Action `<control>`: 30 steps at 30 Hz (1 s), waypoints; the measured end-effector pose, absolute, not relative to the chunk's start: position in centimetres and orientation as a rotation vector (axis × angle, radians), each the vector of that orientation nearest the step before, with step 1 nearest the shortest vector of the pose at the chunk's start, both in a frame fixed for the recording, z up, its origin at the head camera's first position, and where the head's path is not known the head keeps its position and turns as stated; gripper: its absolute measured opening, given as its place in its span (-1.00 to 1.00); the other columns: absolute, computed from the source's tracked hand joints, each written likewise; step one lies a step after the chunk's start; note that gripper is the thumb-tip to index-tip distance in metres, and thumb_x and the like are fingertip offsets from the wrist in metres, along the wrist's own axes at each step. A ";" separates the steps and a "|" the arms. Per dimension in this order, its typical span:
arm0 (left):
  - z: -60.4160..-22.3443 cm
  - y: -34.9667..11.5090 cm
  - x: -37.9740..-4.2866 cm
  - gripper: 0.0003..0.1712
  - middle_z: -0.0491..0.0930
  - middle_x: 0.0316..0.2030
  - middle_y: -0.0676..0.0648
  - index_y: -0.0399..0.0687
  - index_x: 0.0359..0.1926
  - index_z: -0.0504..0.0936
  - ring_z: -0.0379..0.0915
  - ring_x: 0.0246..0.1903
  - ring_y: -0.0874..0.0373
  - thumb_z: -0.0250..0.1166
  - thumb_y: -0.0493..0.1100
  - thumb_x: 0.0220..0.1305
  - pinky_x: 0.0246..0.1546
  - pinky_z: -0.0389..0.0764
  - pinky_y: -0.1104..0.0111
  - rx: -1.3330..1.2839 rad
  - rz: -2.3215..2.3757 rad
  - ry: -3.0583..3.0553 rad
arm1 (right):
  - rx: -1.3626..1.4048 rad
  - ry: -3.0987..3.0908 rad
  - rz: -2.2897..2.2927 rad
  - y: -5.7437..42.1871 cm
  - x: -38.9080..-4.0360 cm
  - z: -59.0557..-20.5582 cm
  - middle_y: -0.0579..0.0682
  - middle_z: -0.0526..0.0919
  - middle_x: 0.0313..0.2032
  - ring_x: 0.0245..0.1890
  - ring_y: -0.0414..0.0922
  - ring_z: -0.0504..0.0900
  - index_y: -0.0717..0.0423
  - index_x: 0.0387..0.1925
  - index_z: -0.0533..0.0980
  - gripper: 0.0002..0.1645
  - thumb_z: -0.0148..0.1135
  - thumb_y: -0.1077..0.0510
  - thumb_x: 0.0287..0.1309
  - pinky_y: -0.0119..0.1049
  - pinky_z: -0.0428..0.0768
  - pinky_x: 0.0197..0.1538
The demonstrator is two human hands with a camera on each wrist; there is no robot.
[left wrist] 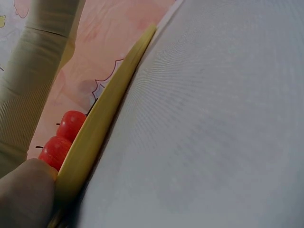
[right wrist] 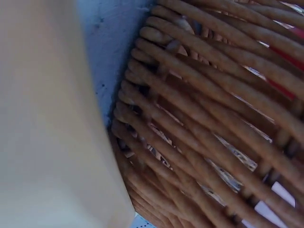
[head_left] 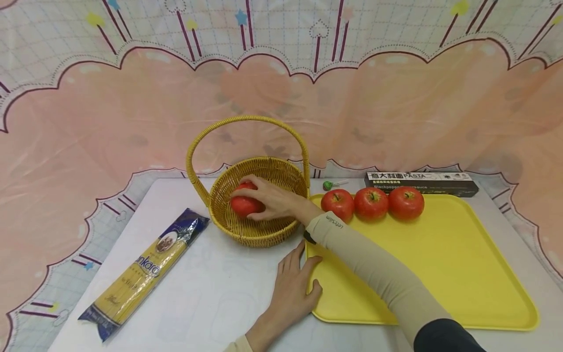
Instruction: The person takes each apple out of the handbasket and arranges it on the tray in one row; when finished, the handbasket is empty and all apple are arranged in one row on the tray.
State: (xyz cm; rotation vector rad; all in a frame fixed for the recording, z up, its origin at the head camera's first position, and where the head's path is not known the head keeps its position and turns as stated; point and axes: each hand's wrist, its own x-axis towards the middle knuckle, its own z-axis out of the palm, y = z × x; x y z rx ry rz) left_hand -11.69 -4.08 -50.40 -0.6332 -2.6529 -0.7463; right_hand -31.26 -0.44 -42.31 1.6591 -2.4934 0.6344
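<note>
My right hand [head_left: 268, 198] reaches into the round wicker basket [head_left: 259, 239] and grips a red apple [head_left: 244, 206] from above, the fingers over its far side and the thumb at its near side. Through gaps in the weave [right wrist: 199, 109], red shows at the right of the right wrist view. My left hand [head_left: 292, 288] rests at the left edge of the yellow tray [head_left: 422, 274], thumb and forefinger over its rim. Three more red apples [head_left: 371, 203] sit in a row along the tray's back edge; two apples [left wrist: 56, 151] show beyond the rim in the left wrist view.
Left of the basket lies a bag of spaghetti [head_left: 142, 274], set diagonally. Behind the tray are a dark pasta box [head_left: 422, 184] and a small green lollipop [head_left: 328, 185]. The basket's tall handle [head_left: 248, 118] arches up behind my right hand. A patterned curtain [head_left: 374, 112] hangs behind the white table [head_left: 211, 293].
</note>
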 end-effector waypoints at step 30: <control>-50.1 -4.2 -11.6 -0.53 0.21 0.33 -0.27 0.10 0.05 0.51 0.17 0.29 -0.12 0.15 -0.13 0.03 0.19 0.20 0.00 -0.642 -0.761 -2.675 | 1.438 -2.280 0.938 3.9 -29.1 -41.0 0.11 0.20 0.25 0.10 -0.02 0.45 -0.17 0.26 0.29 -0.25 0.31 -0.07 0.00 -0.12 0.54 0.10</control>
